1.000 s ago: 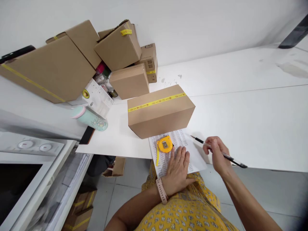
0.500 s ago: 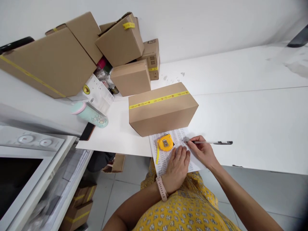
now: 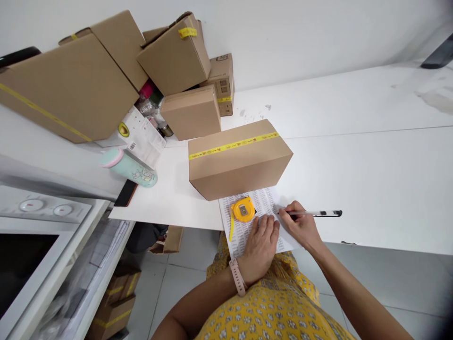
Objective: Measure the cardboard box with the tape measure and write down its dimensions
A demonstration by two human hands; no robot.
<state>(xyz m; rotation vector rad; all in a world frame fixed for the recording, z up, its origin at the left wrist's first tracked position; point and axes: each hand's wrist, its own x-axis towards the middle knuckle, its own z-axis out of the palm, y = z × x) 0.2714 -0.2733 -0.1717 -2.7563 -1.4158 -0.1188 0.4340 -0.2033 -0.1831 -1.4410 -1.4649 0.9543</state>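
Note:
My left hand (image 3: 260,248) lies flat, fingers stretched out, on a printed sheet of paper (image 3: 264,200) at the near edge of the white table (image 3: 371,165). A yellow tape measure (image 3: 243,209) rests on the sheet just beyond my left fingertips, its tape end hanging over the edge. My right hand (image 3: 300,225) is closed on a black and white pen (image 3: 314,213), whose tip touches the sheet right of the tape measure. A brown cardboard box with yellow tape (image 3: 237,158) stands directly behind the sheet.
Several cardboard boxes (image 3: 177,61) are piled at the back left against the wall. A mint green bottle (image 3: 129,167) lies on its side next to a white carton (image 3: 141,134). A dark phone (image 3: 125,193) sits at the table's corner. More boxes (image 3: 113,307) stand on the floor.
My right hand swung the pen in from the right and set its tip on the sheet, then shifted slightly. My left hand stayed flat on the paper.

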